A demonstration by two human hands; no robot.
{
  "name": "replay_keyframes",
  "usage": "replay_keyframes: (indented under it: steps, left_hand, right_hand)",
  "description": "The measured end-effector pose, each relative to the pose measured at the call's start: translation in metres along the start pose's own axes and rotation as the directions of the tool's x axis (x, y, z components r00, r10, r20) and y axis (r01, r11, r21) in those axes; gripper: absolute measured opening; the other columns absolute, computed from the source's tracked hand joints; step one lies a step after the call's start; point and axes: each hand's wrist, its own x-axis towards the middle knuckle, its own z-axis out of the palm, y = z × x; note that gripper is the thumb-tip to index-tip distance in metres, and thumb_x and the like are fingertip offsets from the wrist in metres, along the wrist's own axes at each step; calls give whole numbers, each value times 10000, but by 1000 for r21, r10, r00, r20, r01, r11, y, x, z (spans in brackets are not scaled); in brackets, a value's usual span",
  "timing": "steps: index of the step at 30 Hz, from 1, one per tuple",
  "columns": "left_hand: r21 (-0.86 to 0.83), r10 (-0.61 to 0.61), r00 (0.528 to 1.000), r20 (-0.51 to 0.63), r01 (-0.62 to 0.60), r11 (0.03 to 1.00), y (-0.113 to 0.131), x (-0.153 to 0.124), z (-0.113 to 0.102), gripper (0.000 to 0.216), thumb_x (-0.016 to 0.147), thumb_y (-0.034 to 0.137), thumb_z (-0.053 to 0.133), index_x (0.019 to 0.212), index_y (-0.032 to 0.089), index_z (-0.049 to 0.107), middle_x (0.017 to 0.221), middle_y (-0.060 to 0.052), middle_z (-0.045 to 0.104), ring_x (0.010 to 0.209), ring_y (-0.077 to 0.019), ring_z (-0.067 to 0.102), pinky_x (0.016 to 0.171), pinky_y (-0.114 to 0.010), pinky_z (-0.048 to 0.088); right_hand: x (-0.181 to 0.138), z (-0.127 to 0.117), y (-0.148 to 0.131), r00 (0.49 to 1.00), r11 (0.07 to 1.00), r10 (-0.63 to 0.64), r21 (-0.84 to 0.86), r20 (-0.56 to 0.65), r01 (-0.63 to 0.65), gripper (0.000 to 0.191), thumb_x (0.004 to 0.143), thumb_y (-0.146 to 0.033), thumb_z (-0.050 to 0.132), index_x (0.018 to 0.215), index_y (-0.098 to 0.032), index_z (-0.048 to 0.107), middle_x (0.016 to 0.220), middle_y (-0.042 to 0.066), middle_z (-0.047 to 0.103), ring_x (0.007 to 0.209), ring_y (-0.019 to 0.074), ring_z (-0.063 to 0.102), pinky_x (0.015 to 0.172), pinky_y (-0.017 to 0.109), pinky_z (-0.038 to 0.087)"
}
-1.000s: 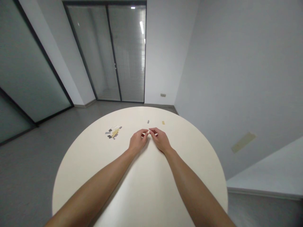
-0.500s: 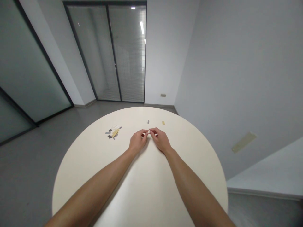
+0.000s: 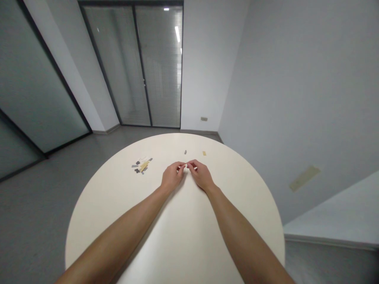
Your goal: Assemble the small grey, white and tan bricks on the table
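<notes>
**Two hands pinch a pale sliver over a round table**

The person's left hand (image 3: 171, 176) and right hand (image 3: 201, 175) meet above the table, their thumbs and forefingers pressed together on a pale sliver (image 3: 186, 164). The sliver sits between the fingertips, mostly hidden by them. It is too small to tell its exact shape or material, or whether the pale bits showing beside each hand belong to the same piece.

Just beyond the hands, a grey chip (image 3: 185, 152) and a tan chip (image 3: 204, 153) lie apart on the cream round table (image 3: 189, 236). Further left is a loose pile of grey, yellow and white strips (image 3: 142, 165), overlapping so that individual pieces are hard to count. No writing can be made out on any of these small pieces.

Past the table edge lie a grey floor (image 3: 38, 213) and a glazed door with slatted blinds (image 3: 161, 67). A small wall plate (image 3: 204, 118) sits low on the wall, and a tan patch (image 3: 304, 178) shows on the right-hand wall. The forearms run out of frame at the bottom.
</notes>
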Motion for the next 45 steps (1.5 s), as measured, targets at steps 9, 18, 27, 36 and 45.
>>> replay_keyframes:
  steps: [9, 18, 27, 36, 45]
  left_hand:
    - [23, -25, 1000, -7, 25, 999, 4, -1, -2, 250, 942, 351, 539, 1080, 223, 704, 1081, -44, 749, 841, -180, 679, 778, -304, 516]
    - [10, -22, 999, -35, 22, 1000, 5, -1, -1, 238, 947, 380, 538, 1034, 227, 699, 1020, -37, 752, 815, -170, 681, 763, -289, 517]
    - [26, -39, 998, -57, 40, 999, 5, -2, -2, 235, 942, 400, 548, 1032, 228, 681, 996, -30, 753, 816, -175, 683, 761, -293, 506]
    - [-5, -47, 996, -70, 46, 999, 2, -1, 0, 238, 930, 367, 570, 1099, 221, 650, 1028, -44, 744, 810, -169, 692, 765, -293, 519]
    - [-45, -27, 998, -65, 25, 999, 1, -1, 1, 239, 924, 339, 574, 1121, 212, 624, 1034, -46, 730, 814, -161, 689, 755, -287, 521]
  right_hand:
    - [0, 3, 3, 1000, 1000, -12, 7, 0, 12, 221, 970, -315, 507, 1062, -250, 696, 1065, 29, 730, 938, 173, 655, 828, 311, 503]
    - [-1, 2, 2, 1000, 1000, -25, -2, 19, 25, 204, 967, -316, 526, 1046, -240, 699, 1051, 37, 719, 914, 163, 643, 804, 295, 501]
    - [-1, 1, 0, 999, 1000, -23, -3, 39, 23, 193, 962, -310, 540, 1028, -238, 706, 1027, 33, 724, 899, 167, 644, 809, 302, 500]
    - [-2, 1, 0, 998, 1000, -11, 3, 55, 11, 174, 947, -307, 561, 1017, -248, 708, 969, 20, 731, 866, 170, 652, 786, 305, 507]
    - [-2, 2, -1, 998, 1000, -7, -18, 59, 8, 158, 932, -276, 572, 1019, -249, 702, 979, 18, 732, 875, 170, 655, 789, 305, 508]
